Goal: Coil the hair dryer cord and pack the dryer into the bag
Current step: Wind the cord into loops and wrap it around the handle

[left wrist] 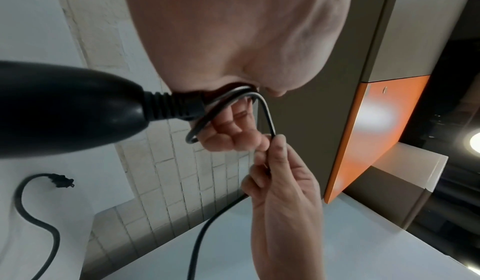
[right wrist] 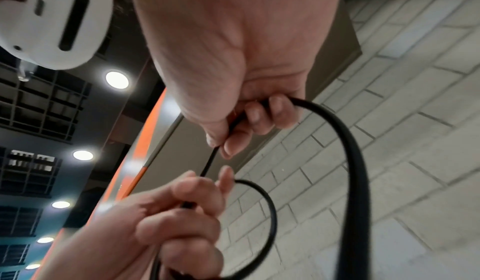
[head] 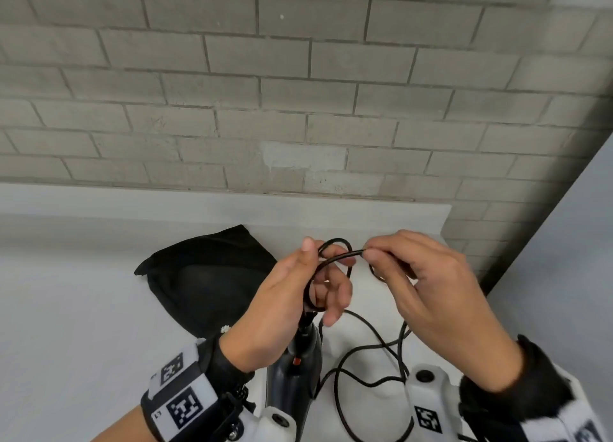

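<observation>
From the head view, the left hand (head: 292,295) curls round small loops of the black cord (head: 335,259), with the hair dryer (head: 298,368) hanging under it by its strain relief. The right hand (head: 421,282) pinches the cord just beside the left fingertips. The black bag (head: 205,275) lies flat beyond the left hand. Loose cord sprawls below both hands and could snag as it is drawn up.

The left wrist view shows the loops gathered at the dryer's strain relief (left wrist: 168,107); the plug (left wrist: 61,180) lies well apart on the surface, so much cord is left. Tight loops could spring open if the grip eases.

In the right wrist view, the right thumb and forefinger pinch the cord (right wrist: 348,140), which arcs away; twist might kink it.
</observation>
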A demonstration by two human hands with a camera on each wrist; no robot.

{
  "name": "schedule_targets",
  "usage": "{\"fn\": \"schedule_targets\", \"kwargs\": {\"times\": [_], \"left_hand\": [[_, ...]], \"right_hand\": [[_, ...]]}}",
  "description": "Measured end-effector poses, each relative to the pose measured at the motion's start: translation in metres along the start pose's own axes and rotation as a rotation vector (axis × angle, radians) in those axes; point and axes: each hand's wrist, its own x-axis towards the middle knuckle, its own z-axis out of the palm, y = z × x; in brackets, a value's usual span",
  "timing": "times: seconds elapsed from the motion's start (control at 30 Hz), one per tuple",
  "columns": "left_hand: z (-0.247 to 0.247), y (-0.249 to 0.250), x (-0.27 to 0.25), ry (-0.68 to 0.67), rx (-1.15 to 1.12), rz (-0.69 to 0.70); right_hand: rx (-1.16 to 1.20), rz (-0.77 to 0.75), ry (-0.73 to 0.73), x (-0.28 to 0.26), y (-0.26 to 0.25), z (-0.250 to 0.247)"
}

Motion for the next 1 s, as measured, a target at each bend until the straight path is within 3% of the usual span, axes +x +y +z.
{"fn": "schedule_targets", "kwargs": {"times": [0.17,0.37,0.7,0.77,0.87,1.0], "left_hand": [[-0.002,-0.001,0.001,0.018,-0.018,-0.043],[-0.003,-0.002,0.004,0.033,-0.134,-0.059],[-0.006,-0.004,0.001,0.249,-0.288,0.038],[-0.009,-0.005,0.002,0.294,-0.267,0.06],[-0.009,-0.006,0.003,0.345,-0.208,0.092],[-0.012,-0.009,0.004,0.38,-0.082,0.143]], "right_hand": [[0.13,0.11,0.101,0.006,0.008,0.022],[0.439,0.347,0.145,0.003,0.01,0.047],[0.775,0.745,-0.26,-0.054,0.005,0.086],[0.642,0.712,-0.368,-0.068,-0.001,0.084],[0.121,0.475,-0.529,-0.08,-0.008,0.068],[-0.246,0.308,-0.512,-0.08,-0.02,0.045]]}}
